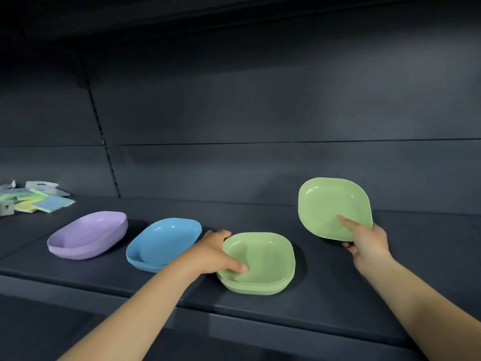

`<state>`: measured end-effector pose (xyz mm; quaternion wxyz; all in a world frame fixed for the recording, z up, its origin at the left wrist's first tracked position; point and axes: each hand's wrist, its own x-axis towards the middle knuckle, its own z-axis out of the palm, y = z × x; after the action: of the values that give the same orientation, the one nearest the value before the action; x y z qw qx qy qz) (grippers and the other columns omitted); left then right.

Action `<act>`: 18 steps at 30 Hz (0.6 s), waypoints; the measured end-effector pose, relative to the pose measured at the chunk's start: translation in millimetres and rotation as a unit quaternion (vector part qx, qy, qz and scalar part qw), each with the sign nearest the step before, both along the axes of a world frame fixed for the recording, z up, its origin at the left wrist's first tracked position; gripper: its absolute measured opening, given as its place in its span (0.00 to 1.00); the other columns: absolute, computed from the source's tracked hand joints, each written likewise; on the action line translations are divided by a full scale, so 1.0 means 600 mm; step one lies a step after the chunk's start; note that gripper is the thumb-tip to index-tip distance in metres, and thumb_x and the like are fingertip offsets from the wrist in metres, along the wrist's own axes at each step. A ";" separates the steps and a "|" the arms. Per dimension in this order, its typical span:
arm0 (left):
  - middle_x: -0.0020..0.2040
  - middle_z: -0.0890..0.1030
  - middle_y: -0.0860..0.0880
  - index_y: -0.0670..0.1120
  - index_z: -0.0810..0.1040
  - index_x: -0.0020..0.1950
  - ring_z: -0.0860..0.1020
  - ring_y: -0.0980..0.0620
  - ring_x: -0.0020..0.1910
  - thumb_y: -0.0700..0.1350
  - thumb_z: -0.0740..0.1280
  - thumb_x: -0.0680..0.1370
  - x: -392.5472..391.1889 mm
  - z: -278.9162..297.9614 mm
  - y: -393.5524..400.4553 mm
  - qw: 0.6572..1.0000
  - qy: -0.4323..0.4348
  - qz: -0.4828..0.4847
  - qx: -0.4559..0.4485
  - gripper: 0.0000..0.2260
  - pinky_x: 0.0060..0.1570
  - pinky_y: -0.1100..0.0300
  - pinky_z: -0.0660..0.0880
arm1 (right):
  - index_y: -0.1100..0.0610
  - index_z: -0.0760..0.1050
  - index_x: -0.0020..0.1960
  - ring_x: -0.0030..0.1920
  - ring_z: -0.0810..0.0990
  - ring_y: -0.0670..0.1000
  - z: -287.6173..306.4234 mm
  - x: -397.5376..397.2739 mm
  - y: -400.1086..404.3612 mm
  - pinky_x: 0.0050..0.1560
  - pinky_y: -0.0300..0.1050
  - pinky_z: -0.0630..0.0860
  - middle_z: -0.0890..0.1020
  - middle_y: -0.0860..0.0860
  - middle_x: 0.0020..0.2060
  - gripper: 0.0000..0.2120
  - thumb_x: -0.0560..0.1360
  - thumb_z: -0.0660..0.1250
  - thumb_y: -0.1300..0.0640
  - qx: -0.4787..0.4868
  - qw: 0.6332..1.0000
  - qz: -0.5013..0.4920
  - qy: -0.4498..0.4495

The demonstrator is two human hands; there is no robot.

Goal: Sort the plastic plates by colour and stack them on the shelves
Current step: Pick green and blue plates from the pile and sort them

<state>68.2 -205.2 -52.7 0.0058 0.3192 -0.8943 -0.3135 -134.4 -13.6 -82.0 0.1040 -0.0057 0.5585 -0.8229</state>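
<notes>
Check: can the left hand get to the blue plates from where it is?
Probably yes. The left hand grips the green stack rim, right beside the blue plates, with nothing between them. It must let go of the green stack first.

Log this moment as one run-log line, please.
right hand: holds raised green plate | left hand: grips green stack | blue stack, purple stack: on shelf

Packets (33,198) cut by left edge, labels unreadable, green stack (256,264) count unclear
</notes>
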 end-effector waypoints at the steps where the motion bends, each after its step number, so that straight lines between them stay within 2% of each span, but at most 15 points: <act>1: 0.69 0.63 0.52 0.52 0.59 0.75 0.67 0.53 0.67 0.53 0.76 0.68 0.001 0.001 0.003 1.000 0.021 -0.003 0.014 0.40 0.63 0.61 0.67 | 0.58 0.73 0.61 0.48 0.77 0.55 0.002 0.005 0.001 0.35 0.42 0.70 0.79 0.53 0.52 0.18 0.73 0.71 0.62 0.006 1.000 -0.002 0.003; 4: 0.71 0.65 0.52 0.51 0.62 0.74 0.67 0.55 0.69 0.52 0.73 0.71 0.001 0.006 0.010 0.989 0.132 0.015 0.069 0.35 0.60 0.63 0.66 | 0.58 0.75 0.58 0.48 0.78 0.56 0.009 0.030 0.000 0.35 0.45 0.72 0.81 0.52 0.49 0.15 0.72 0.71 0.63 0.034 0.999 0.013 0.039; 7: 0.66 0.72 0.52 0.51 0.69 0.70 0.71 0.57 0.65 0.52 0.71 0.74 -0.006 0.019 0.021 0.964 0.236 0.028 0.123 0.26 0.59 0.63 0.66 | 0.55 0.76 0.50 0.47 0.81 0.54 0.017 0.076 -0.006 0.46 0.48 0.77 0.83 0.52 0.46 0.10 0.71 0.72 0.64 0.060 0.994 0.033 0.091; 9: 0.61 0.77 0.54 0.50 0.74 0.65 0.74 0.58 0.60 0.50 0.70 0.75 -0.008 0.028 0.032 0.949 0.272 0.020 0.157 0.19 0.56 0.65 0.67 | 0.54 0.76 0.46 0.44 0.81 0.51 0.023 0.107 -0.011 0.43 0.45 0.77 0.83 0.51 0.44 0.09 0.71 0.73 0.64 0.079 0.989 0.041 0.122; 12: 0.50 0.82 0.56 0.52 0.78 0.53 0.79 0.59 0.52 0.47 0.69 0.75 -0.010 0.037 0.047 0.932 0.306 0.000 0.195 0.07 0.52 0.65 0.72 | 0.54 0.75 0.43 0.41 0.80 0.48 0.037 0.141 -0.019 0.38 0.41 0.75 0.82 0.51 0.41 0.08 0.71 0.72 0.64 0.087 0.984 0.044 0.151; 15: 0.47 0.84 0.52 0.51 0.80 0.50 0.82 0.54 0.49 0.43 0.71 0.74 -0.010 0.039 0.056 0.920 0.334 0.014 0.207 0.06 0.50 0.60 0.77 | 0.55 0.76 0.44 0.42 0.81 0.50 0.047 0.163 -0.027 0.40 0.43 0.77 0.83 0.51 0.41 0.07 0.70 0.73 0.62 0.107 0.980 0.054 0.161; 18: 0.46 0.83 0.52 0.52 0.79 0.48 0.81 0.53 0.48 0.39 0.71 0.73 -0.005 0.040 0.053 0.915 0.345 0.047 0.204 0.09 0.46 0.59 0.77 | 0.53 0.79 0.46 0.44 0.83 0.47 0.053 0.175 -0.029 0.43 0.42 0.78 0.84 0.48 0.42 0.07 0.69 0.74 0.58 0.160 0.964 0.109 0.184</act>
<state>65.4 -173.1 -29.0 0.2632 0.2275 -0.7371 -0.5794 -29.2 -31.2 -50.0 0.0884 -0.2008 0.6881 -0.6917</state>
